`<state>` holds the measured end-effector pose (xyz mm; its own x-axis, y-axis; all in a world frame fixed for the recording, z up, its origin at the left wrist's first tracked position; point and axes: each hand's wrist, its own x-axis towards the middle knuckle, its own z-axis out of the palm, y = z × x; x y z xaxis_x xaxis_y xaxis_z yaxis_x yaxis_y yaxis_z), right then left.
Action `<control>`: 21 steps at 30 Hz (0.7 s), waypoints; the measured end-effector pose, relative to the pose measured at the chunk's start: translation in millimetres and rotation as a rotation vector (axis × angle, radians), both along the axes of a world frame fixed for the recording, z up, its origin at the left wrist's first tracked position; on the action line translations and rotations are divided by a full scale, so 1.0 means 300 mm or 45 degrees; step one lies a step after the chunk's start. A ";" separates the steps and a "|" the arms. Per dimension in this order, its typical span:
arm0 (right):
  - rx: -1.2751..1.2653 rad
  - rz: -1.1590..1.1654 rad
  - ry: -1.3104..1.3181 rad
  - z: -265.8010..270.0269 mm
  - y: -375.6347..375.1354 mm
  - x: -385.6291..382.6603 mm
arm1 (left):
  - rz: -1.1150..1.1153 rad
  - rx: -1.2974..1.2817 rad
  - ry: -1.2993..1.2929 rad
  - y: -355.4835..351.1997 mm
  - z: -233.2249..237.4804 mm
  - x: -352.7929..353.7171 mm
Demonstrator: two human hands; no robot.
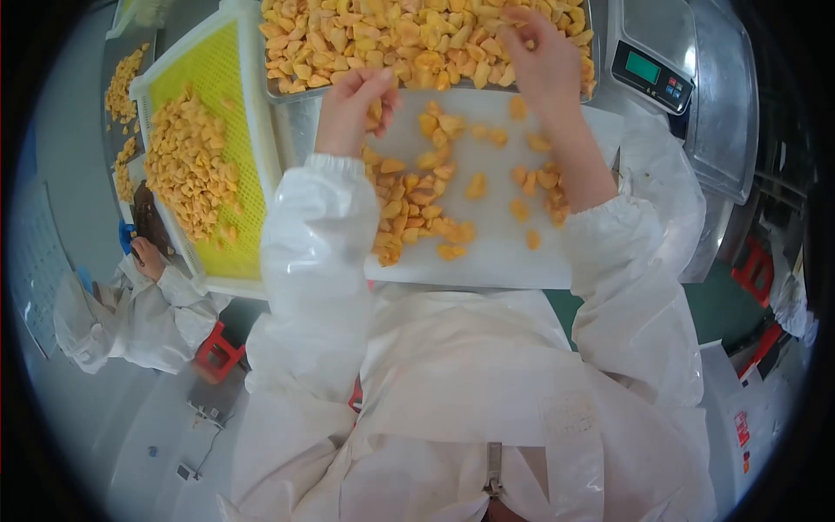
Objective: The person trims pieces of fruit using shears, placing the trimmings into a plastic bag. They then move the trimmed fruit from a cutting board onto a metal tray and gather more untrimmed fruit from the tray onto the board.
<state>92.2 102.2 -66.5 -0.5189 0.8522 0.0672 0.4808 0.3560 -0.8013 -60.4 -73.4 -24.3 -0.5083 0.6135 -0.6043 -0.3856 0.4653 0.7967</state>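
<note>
My left hand [355, 109] is closed with its fingers curled round a yellow-orange fruit piece [375, 111], over the far left of a white cutting board [504, 252]. My right hand [546, 65] reaches over the near right part of a metal tray, fingertips bent together among the fruit; whether a piece is between them is hidden. The tray holds a heap of fruit pieces [383, 39]. On the board, a loose pile of pieces [413, 209] lies at the left, with scattered ones [546, 178] at the right.
To the left stands a white-rimmed crate [271, 152] with a yellow mesh liner and another fruit heap [191, 165]. A digital scale [648, 70] is at the far right. At the left, a co-worker's hand [150, 259] is near a dark object. Red stools [217, 352] stand below.
</note>
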 end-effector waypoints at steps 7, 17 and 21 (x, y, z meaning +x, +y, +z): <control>0.269 0.069 -0.066 -0.077 0.008 -0.034 | 0.184 0.178 -0.429 -0.048 0.066 0.069; 0.202 0.101 -0.359 -0.099 0.028 -0.109 | 0.255 0.204 -0.643 -0.076 0.036 0.114; -0.314 -0.070 0.139 -0.117 0.003 -0.043 | 0.311 0.176 -0.714 -0.108 0.050 0.131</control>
<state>79.3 103.1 -101.7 -0.4722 0.8765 -0.0932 0.4001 0.1190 -0.9087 -21.1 -105.9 -9.2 -0.2725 0.6113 -0.7430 -0.8448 0.2176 0.4889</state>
